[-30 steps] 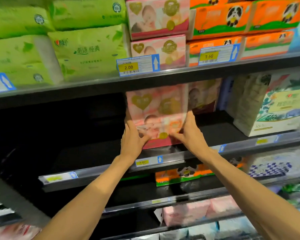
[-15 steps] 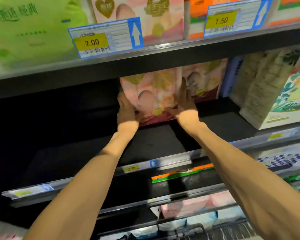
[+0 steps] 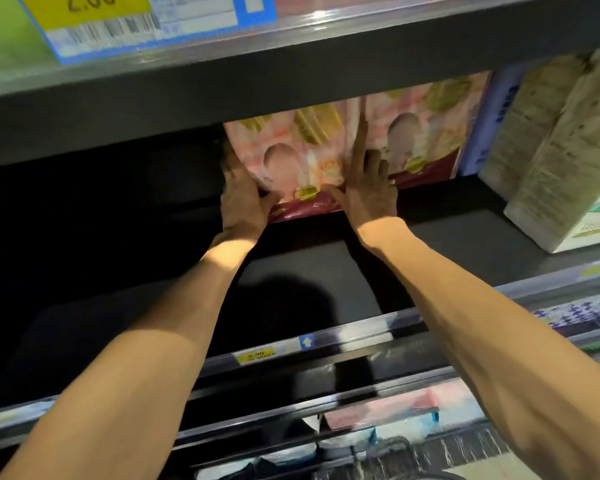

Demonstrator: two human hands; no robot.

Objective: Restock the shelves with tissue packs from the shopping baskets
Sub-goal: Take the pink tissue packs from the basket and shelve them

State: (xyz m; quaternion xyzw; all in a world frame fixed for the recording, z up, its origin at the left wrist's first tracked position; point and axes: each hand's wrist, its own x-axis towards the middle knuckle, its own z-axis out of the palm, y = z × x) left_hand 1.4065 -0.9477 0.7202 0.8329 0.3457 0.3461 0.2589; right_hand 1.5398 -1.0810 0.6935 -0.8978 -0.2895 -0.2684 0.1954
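Held upright on the dark shelf (image 3: 302, 268), just beside a matching pack (image 3: 426, 133): pink tissue pack (image 3: 291, 161), left hand (image 3: 241, 199) gripping its left edge, right hand (image 3: 366, 192) pressed flat, fingers straight, against its right front.

A shop aisle: tiered dark shelves (image 3: 326, 271) stocked with tissue packs (image 3: 423, 133), price labels (image 3: 255, 356) clipped along the edges.

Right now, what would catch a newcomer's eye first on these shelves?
Both hands, the left hand and the right hand, hold a pink tissue pack deep on the dark middle shelf. An identical pink pack stands just right of it, and a yellow price tag glows on the shelf edge above.
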